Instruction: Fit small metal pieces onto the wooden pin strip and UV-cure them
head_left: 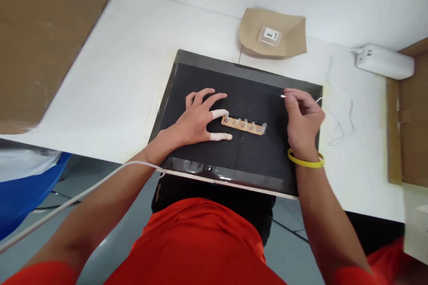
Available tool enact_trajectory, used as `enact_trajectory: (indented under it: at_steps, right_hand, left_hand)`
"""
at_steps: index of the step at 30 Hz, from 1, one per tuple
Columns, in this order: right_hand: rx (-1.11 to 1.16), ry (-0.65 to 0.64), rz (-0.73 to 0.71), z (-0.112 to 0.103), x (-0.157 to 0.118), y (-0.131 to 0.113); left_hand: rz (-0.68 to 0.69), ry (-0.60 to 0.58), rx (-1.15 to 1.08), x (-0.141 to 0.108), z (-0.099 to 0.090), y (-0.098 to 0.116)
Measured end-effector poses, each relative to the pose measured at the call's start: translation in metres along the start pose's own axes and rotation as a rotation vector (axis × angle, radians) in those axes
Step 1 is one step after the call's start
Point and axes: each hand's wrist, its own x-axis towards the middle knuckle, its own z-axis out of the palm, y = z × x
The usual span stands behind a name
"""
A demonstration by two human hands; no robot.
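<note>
Under both hands lies one black mat (267, 156); the left hand (197, 121), nearer and spread wide, has one tan strip (246, 128) by its forefinger, the long axis running rightward toward the distant right hand (305, 120). The strip bears at least four clear pegs (264, 128); the right hand pinches one slim pale piece (283, 96).
</note>
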Motion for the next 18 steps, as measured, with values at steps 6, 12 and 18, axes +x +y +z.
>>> enact_trajectory:
  at_steps: [6,12,18]
  right_hand:
    - [-0.045,-0.001,-0.078,0.002,-0.013,0.009]
    - [-0.08,0.021,-0.144,0.0,-0.019,0.007]
    - [-0.183,0.021,-0.19,0.0,-0.016,0.011]
  left_hand:
    - [-0.012,0.063,-0.038,-0.003,0.001,-0.003]
    - [-0.061,0.07,-0.087,-0.003,0.002,-0.005]
    - [-0.207,0.244,-0.146,-0.02,-0.001,0.002]
